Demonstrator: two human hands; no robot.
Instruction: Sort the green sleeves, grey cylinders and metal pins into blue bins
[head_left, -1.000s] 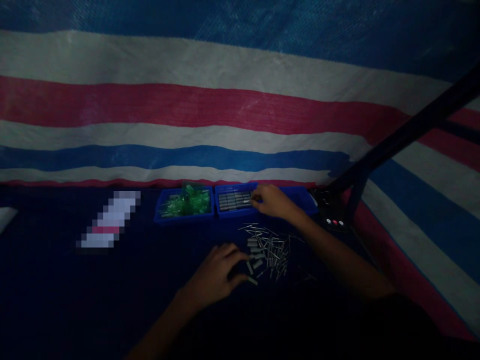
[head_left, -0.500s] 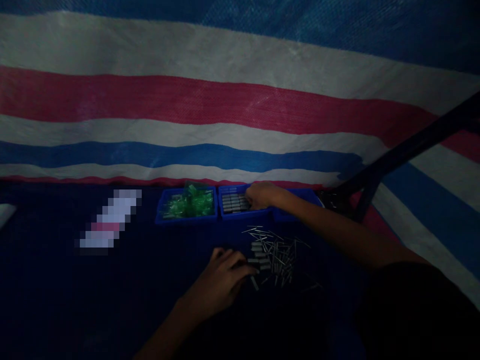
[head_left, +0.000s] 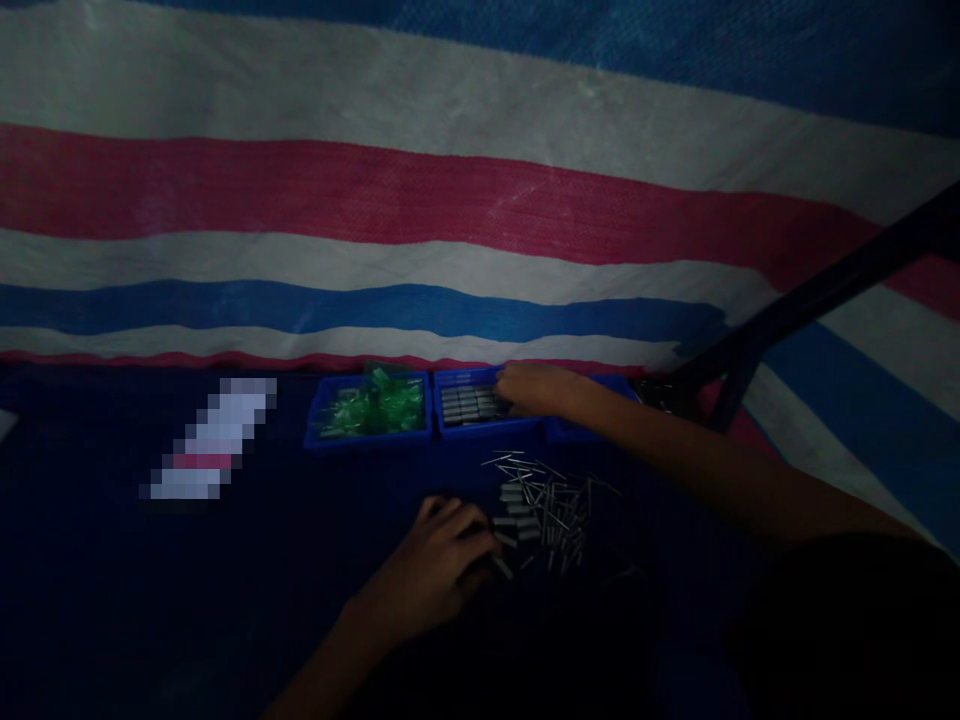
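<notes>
A: What's filling the background?
B: A striped tarp (head_left: 375, 190) is hanging behind the far edge of the table (head_left: 210, 590), and a pole (head_left: 847, 270) is slanting beyond the far right corner.

A: Anything getting in the way?
B: The right arm (head_left: 675, 450) is crossing the right bin (head_left: 581, 433) and hiding most of it. Dimness is swallowing the near edge.

A: Why are the bins lining up?
B: Along the far edge, the left bin (head_left: 367, 440) and middle bin (head_left: 487, 429) are standing beside it, probably to be within reach. A blurred slip (head_left: 225, 435) is lying toward the far left corner, and green wrap (head_left: 394, 402) is filling the left bin.

A: And the hands?
B: The right hand (head_left: 529, 388) is dipping into the middle bin; its fingertips are hiding, so I cannot tell whether its grip is grasping anything. The left hand (head_left: 450, 550) is curling near the table's middle; I cannot tell about that grip either.

A: The small pieces?
B: Bars (head_left: 461, 404) are lying in rows in the middle bin, presumably to save space. Loose bars (head_left: 527, 525) are sitting between the left hand and a tangle of pins (head_left: 562, 515).
</notes>
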